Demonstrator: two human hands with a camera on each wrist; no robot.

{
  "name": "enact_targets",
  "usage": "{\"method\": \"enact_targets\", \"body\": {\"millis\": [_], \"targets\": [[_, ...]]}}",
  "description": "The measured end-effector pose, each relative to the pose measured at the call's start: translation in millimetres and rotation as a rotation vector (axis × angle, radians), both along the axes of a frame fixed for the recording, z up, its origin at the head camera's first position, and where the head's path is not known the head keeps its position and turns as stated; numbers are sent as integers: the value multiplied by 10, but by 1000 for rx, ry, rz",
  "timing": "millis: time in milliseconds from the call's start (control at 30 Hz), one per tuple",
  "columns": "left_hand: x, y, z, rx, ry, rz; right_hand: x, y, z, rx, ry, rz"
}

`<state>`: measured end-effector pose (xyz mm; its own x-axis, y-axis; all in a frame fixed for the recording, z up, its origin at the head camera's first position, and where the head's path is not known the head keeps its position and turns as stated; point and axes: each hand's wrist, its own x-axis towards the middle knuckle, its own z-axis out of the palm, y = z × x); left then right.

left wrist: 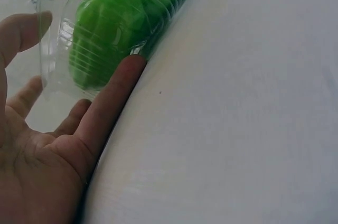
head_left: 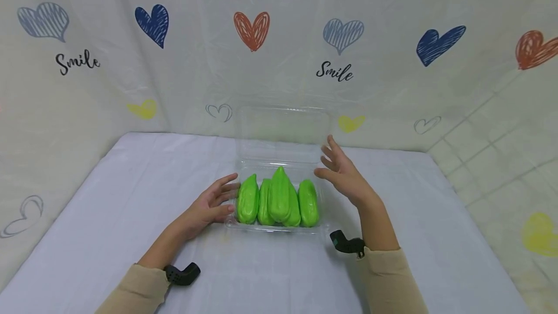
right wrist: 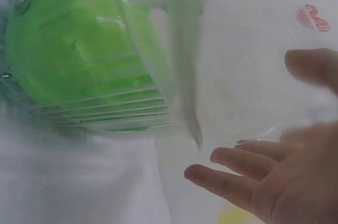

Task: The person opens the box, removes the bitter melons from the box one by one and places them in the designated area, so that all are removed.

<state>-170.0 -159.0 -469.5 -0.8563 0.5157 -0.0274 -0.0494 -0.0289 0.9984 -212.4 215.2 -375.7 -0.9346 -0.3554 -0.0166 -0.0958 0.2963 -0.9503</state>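
Observation:
A clear plastic clamshell box [head_left: 279, 229] stands on the table with its lid [head_left: 283, 134] raised at the back. Inside lie several glossy, bright green, elongated vegetable-like pieces [head_left: 308, 202], some with pointed tips; one rests on top of the others. My left hand [head_left: 213, 201] is at the box's left side, fingers spread and nearly straight, and in the left wrist view a fingertip [left wrist: 132, 64] touches the ribbed wall. To the right of the box my right hand [head_left: 344, 173] holds nothing, its fingers extended beside the raised lid's lower right corner.
A white cloth [head_left: 187, 159] covers the table. Behind it hangs a pale curtain [head_left: 287, 76] printed with hearts, close behind the raised lid. Black wrist devices [head_left: 183, 274] sit at the cuffs of both beige sleeves [head_left: 135, 290].

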Motion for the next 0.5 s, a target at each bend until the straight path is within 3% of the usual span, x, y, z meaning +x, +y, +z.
{"method": "enact_targets", "body": {"millis": [500], "targets": [[-20,-4,-30,13,14,-10,-28,82,-47,-65,-14,45]]}}
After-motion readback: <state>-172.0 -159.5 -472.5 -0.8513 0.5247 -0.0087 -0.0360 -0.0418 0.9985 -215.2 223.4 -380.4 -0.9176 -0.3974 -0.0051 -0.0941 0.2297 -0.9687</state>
